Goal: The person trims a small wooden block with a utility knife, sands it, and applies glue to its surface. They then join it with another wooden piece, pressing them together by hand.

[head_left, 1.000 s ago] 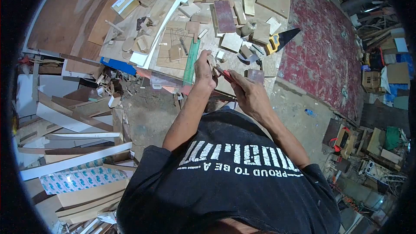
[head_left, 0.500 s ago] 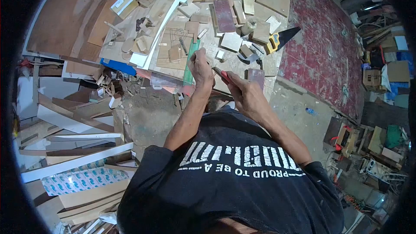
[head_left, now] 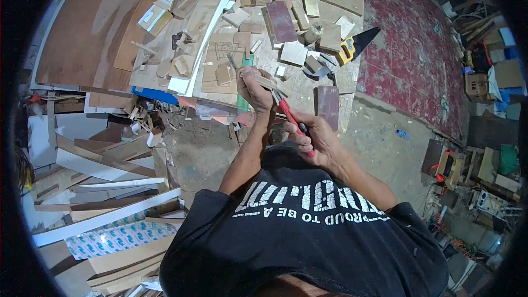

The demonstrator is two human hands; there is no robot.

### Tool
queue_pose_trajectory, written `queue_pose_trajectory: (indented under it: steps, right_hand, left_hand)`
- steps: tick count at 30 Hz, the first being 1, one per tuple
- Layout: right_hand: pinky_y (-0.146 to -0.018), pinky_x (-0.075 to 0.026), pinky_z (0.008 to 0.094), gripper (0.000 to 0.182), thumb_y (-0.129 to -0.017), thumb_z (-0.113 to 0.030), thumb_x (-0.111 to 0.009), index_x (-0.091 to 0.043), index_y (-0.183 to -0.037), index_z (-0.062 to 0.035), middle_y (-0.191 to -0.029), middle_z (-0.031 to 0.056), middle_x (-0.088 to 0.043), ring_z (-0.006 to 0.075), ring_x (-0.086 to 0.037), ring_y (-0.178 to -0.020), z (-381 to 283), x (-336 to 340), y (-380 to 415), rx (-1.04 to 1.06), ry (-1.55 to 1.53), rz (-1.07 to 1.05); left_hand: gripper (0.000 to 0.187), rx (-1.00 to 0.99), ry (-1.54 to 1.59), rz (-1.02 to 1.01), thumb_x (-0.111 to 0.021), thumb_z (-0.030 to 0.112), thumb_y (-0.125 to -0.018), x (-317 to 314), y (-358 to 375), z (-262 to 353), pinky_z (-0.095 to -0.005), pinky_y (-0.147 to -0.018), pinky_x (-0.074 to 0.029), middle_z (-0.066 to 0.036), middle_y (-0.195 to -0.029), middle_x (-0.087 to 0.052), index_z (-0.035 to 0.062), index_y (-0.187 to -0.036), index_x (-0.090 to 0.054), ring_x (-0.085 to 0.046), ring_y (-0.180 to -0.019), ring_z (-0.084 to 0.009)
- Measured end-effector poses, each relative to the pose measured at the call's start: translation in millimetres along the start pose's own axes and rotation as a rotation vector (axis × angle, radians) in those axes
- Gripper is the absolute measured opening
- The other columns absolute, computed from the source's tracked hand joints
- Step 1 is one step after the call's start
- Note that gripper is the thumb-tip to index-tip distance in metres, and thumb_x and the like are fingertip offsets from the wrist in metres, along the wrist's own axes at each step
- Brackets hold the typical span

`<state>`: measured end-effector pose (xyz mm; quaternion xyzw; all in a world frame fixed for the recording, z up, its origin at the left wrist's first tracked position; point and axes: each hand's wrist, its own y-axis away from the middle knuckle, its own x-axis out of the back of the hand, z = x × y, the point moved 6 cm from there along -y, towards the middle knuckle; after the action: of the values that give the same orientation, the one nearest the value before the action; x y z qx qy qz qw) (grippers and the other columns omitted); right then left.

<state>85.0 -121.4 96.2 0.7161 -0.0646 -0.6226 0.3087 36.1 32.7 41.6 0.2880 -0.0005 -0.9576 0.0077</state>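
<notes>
My left hand (head_left: pixel 256 91) is closed around a small piece of wood (head_left: pixel 264 80), which points toward my right hand. My right hand (head_left: pixel 318 142) grips a red utility knife (head_left: pixel 290 114) with a black slider; its front end meets or nearly meets the wood piece. Both hands are over the near edge of the workbench (head_left: pixel 291 85). Just beyond my left hand lie a green strip (head_left: pixel 246 85) and a thin wooden board with pencil lines (head_left: pixel 220 49). A dark reddish sanding block (head_left: pixel 328 102) rests to the right of the knife.
Wood offcuts and another reddish block (head_left: pixel 281 22) cover the bench. A handsaw (head_left: pixel 357 45) with a yellow handle lies at its right edge. Scrap boards (head_left: pixel 104 198) and a patterned plastic-wrapped roll (head_left: pixel 121 237) are piled on the left. A red floor panel (head_left: pixel 407 55) stretches away at right.
My right hand has drawn back toward my body and the red knife now shows along its length. My left hand has turned a little, exposing the wood piece. The view has shifted slightly.
</notes>
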Motion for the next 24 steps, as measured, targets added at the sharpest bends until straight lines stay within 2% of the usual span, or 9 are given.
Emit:
queue_pose_trajectory:
  steps: [4,7,8,10,12,14,21,23,24]
  right_hand:
    - [-0.034,-0.033,0.0209,0.026,-0.1,-0.018,-0.047,-0.052,-0.123,-0.0074,-0.071,0.0015,-0.054,0.0086,-0.044,-0.043,2,-6,-2,0.059,0.034,0.024]
    - [-0.046,-0.045,0.0318,0.033,-0.098,-0.013,-0.05,-0.055,-0.13,-0.0027,-0.07,0.0082,-0.06,0.0181,-0.053,-0.048,-25,-7,7,0.522,1.187,0.37]
    - [-0.046,-0.045,0.0318,0.033,-0.098,-0.013,-0.05,-0.055,-0.13,-0.0027,-0.07,0.0082,-0.06,0.0181,-0.053,-0.048,-27,0,3,0.522,1.189,0.37]
    - [-0.048,-0.045,0.0348,0.043,-0.091,-0.003,-0.049,-0.047,-0.134,-0.0039,-0.072,0.0121,-0.06,0.0238,-0.062,-0.06,-32,-15,9,1.059,1.851,0.287]
    - [-0.054,-0.051,0.0377,0.054,-0.085,-0.003,-0.053,-0.043,-0.139,-0.0061,-0.087,0.0152,-0.061,0.0282,-0.065,-0.072,-34,-1,5,1.068,2.061,0.353]
    - [-0.057,-0.055,0.0374,0.06,-0.084,-0.008,-0.056,-0.041,-0.142,-0.0096,-0.098,0.0141,-0.057,0.0296,-0.065,-0.077,-31,-9,9,0.804,2.62,0.492]
    - [-0.055,-0.056,0.0353,0.059,-0.083,-0.009,-0.057,-0.044,-0.14,-0.0092,-0.093,0.012,-0.058,0.0247,-0.064,-0.073,-27,-22,19,0.916,2.736,0.479]
    - [-0.048,-0.052,0.0325,0.044,-0.089,-0.006,-0.053,-0.049,-0.133,-0.0066,-0.079,0.008,-0.06,0.0188,-0.06,-0.059,-33,-6,15,1.074,2.071,0.367]
    - [-0.048,-0.052,0.0325,0.044,-0.089,-0.006,-0.053,-0.049,-0.133,-0.0066,-0.079,0.008,-0.06,0.0188,-0.06,-0.059,-33,-17,18,1.074,2.071,0.365]
  left_hand:
    - [0.033,-0.005,-0.081,0.007,-0.047,0.031,-0.098,9,-3,-4,-0.0274,-0.052,-0.039,-0.003,-0.063,-0.047,0.0062,-0.076,-0.045,-0.049,-0.056,-0.0119]
    - [0.032,-0.11,-0.405,0.038,-0.047,0.03,-0.098,2,5,16,-0.0281,-0.059,-0.039,-0.002,-0.069,-0.046,0.0055,-0.076,-0.047,-0.047,-0.064,-0.0118]
    - [0.032,-0.11,-0.403,0.038,-0.047,0.03,-0.098,1,5,16,-0.0281,-0.059,-0.039,-0.002,-0.069,-0.046,0.0055,-0.076,-0.047,-0.047,-0.064,-0.0118]
    - [0.032,0.12,-0.288,0.146,-0.048,0.03,-0.096,8,5,2,-0.0288,-0.064,-0.039,-0.002,-0.073,-0.046,0.0039,-0.077,-0.049,-0.044,-0.069,-0.0121]
    - [0.032,0.225,-0.295,0.16,-0.049,0.03,-0.095,8,7,0,-0.0292,-0.064,-0.039,-0.002,-0.073,-0.046,0.0034,-0.076,-0.049,-0.044,-0.069,-0.0123]
    - [0.032,0.336,-0.304,0.175,-0.05,0.03,-0.094,12,12,-8,-0.0296,-0.065,-0.039,-0.003,-0.073,-0.046,0.0028,-0.076,-0.049,-0.044,-0.069,-0.0125]
    - [0.033,0.326,-0.348,0.072,-0.049,0.03,-0.093,20,9,-25,-0.0303,-0.067,-0.04,-0.003,-0.072,-0.046,0.0014,-0.077,-0.05,-0.046,-0.072,-0.0125]
    - [0.034,0.25,-0.34,0.077,-0.049,0.03,-0.094,18,9,-20,-0.0296,-0.068,-0.04,-0.003,-0.071,-0.046,0.0017,-0.076,-0.049,-0.047,-0.072,-0.0124]
    - [0.033,0.178,-0.318,0.07,-0.049,0.031,-0.095,15,10,-16,-0.0299,-0.068,-0.041,-0.004,-0.07,-0.046,0.0029,-0.077,-0.047,-0.048,-0.071,-0.013]
